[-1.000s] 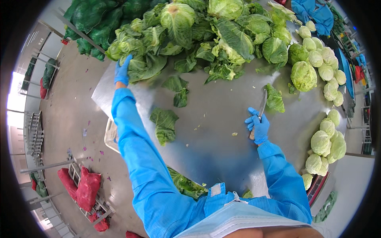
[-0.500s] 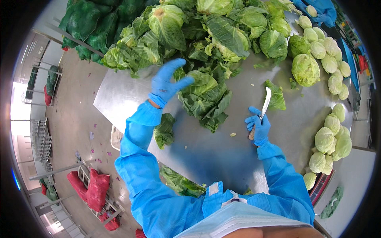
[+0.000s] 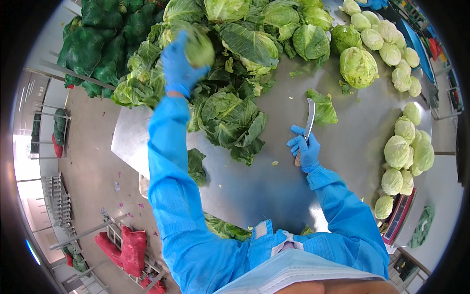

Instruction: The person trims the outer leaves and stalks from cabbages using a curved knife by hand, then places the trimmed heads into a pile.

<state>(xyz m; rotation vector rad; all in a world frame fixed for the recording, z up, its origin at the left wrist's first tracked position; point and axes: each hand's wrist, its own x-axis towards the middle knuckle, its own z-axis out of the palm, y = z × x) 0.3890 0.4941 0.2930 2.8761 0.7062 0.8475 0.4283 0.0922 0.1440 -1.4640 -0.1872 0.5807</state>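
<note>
Blue-gloved left hand (image 3: pixel 180 68) is at a blurry, round green cabbage (image 3: pixel 200 46) — can't tell how open or whether it's gripping — while blue-gloved right hand (image 3: pixel 307 151) curls round a curved, steel-bladed knife (image 3: pixel 311 116).

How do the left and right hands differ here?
The left hand is blurred; the right hand looks sharp.
The left hand is at a blurred green cabbage, its grip unclear; the right hand holds a curved knife.
The left hand is out by the leafy pile; the right hand is nearer the body, above the metal table.
Both are gloved in blue.
</note>
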